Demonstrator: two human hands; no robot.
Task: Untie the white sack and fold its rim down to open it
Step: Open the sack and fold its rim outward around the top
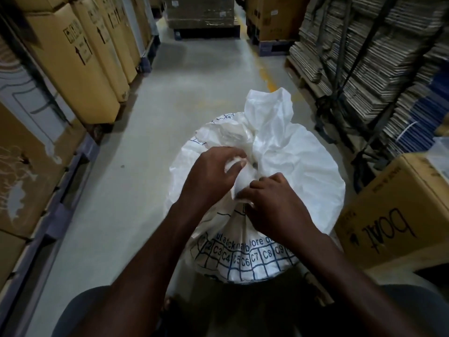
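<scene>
The sack [291,166] stood on the floor [145,166] of a warehouse aisle, right in front of me, its mouth gathered into a twisted neck [245,171] at the top, with loose fabric bunched up beyond it. Blue print and a grid of cells marked C3 to C9 ran across its near side. I had my left hand [213,173] on the neck from the left, fingers and thumb curled and pinching white fabric. My right hand [272,203] sat just beside it, on the near right of the neck, fingers curled down into the gathered cloth; I could not see a tie. The two hands were almost touching. A box [393,215] with "boat" handwritten on it stood just right of the sack. Tall cartons [80,59] lined the left of the aisle, and stacked flat cardboard [369,57] the right.
</scene>
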